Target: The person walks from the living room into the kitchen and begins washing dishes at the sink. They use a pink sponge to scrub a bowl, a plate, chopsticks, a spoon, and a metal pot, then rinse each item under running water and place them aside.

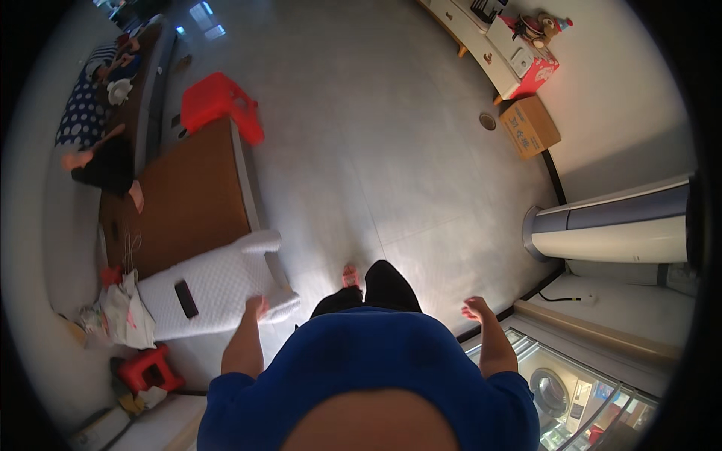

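My left hand [257, 307] hangs at my side, above or beside the white quilted cover [218, 282] at the end of a long brown seat [192, 192]. Its fingers are blurred, and whether it touches the cover is unclear. On that cover lies a black phone [186, 298]. My right hand [475, 309] is held out from my other side with loosely bent fingers apart and nothing in them. It is nearest the glazed frame [519, 342] at the lower right. One foot in a reddish sandal [350, 276] shows ahead of my body.
A red plastic stool [210, 101] stands by the seat, where people sit or lie farther back. Another red stool [150, 368] is behind at left. At right are a tall white-and-grey floor unit [609, 225], a cardboard box [530, 126] and a white cabinet [481, 56].
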{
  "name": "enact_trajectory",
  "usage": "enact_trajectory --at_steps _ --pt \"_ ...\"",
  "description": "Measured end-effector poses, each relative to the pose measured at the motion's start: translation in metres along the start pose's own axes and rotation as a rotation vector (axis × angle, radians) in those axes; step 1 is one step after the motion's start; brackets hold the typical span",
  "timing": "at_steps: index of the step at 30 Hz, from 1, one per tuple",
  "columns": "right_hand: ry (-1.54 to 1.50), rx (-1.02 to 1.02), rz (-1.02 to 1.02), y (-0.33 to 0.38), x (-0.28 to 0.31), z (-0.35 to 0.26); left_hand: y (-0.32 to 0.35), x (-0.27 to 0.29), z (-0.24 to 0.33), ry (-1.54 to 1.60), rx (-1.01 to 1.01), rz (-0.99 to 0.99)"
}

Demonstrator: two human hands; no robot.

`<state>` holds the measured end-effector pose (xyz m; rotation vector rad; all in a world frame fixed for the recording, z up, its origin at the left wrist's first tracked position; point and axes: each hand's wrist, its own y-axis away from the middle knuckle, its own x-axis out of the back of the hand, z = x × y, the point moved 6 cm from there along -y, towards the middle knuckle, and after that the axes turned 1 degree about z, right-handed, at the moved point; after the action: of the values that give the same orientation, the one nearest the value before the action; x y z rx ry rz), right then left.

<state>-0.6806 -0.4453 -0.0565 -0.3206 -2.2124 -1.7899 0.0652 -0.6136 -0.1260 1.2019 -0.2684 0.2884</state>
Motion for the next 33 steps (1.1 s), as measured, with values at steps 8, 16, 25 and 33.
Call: enact_trajectory --at_steps 8,16,25,33 --pt "-0.123 -0.357 0.014 -0.054 0.100 -0.136 0.081 -0.190 0.528 -0.069 -0.759 -0.255" --pt "0.524 0.642 0.075 -0.241 0.103 -0.628 -0.001 -0.202 0.489 0.117 -0.013 -0.129" --pt "0.296 0.937 -0.158 -0.142 -0.027 -1.089 -0.072 -0.172 0.501 0.371 0.398 -0.029" --pt "0.419 0.145 -0.071 -0.270 0.077 -1.142 -0.255 -0.149 1.000 0.340 -0.258 -0.014"
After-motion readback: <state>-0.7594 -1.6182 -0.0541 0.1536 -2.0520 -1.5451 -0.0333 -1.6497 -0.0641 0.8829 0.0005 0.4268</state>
